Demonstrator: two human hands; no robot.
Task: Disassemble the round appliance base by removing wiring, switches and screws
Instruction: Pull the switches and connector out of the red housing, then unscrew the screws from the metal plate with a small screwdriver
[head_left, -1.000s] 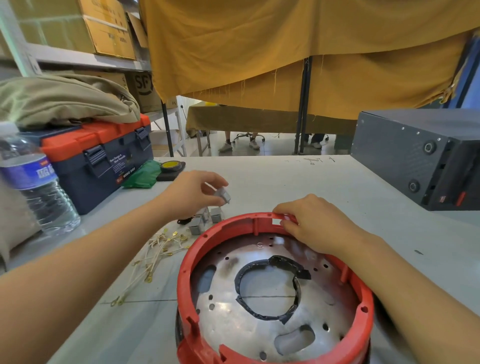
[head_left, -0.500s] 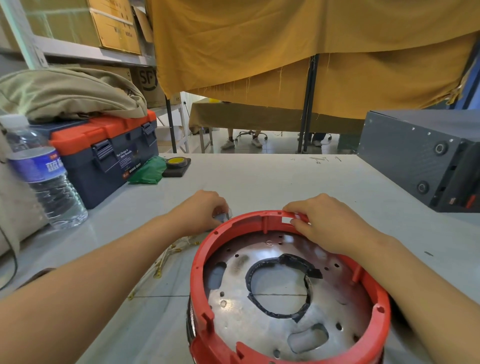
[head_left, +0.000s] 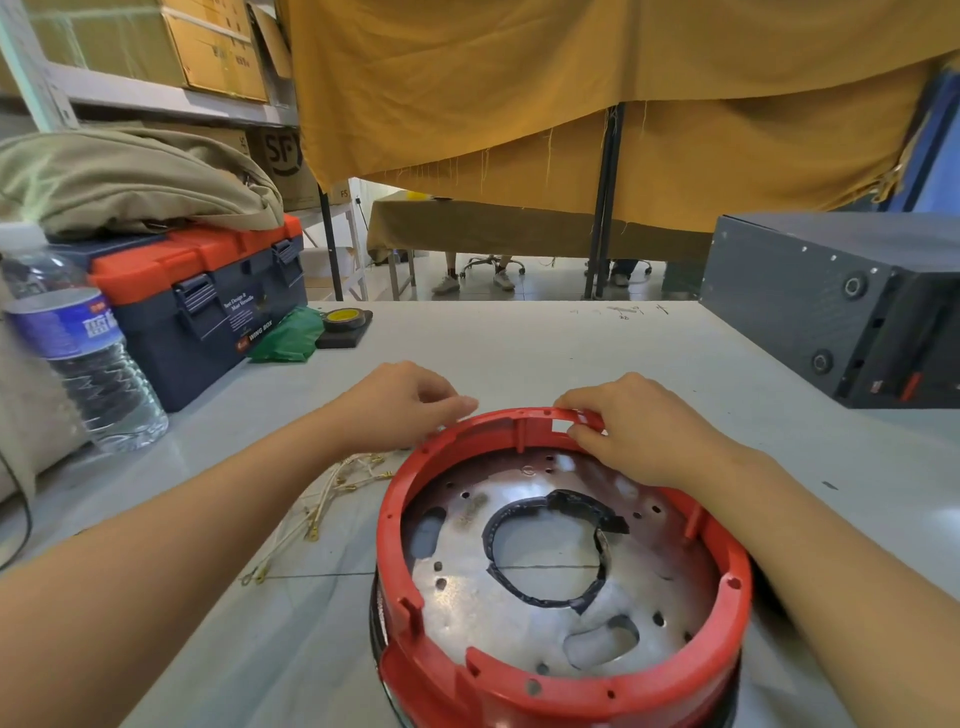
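The round appliance base (head_left: 566, 680) stands on the grey table, a red plastic ring around a perforated metal plate (head_left: 467, 587) that has a torn black gasket (head_left: 561, 504) round its centre hole. My right hand (head_left: 639, 431) grips the far rim next to a square notch, thumb inside. Against the outside of the far left rim lies my left hand (head_left: 400, 405), fingers loosely curled, with nothing visible in it. A bundle of pale removed wires (head_left: 332, 499) with brass terminals lies on the table left of the base. The small grey switches are hidden behind my left hand.
A blue and orange toolbox (head_left: 208, 301) with a khaki bag on it stands at the left, and a water bottle (head_left: 88, 358) in front of it. A green cloth (head_left: 291, 338) and a tape roll (head_left: 344, 318) lie behind my left hand. A black metal box (head_left: 831, 301) stands at the right.
My left hand carried a small grey switch down to the table beside the others and now lies at the base's rim without it. My right hand stayed on the rim.
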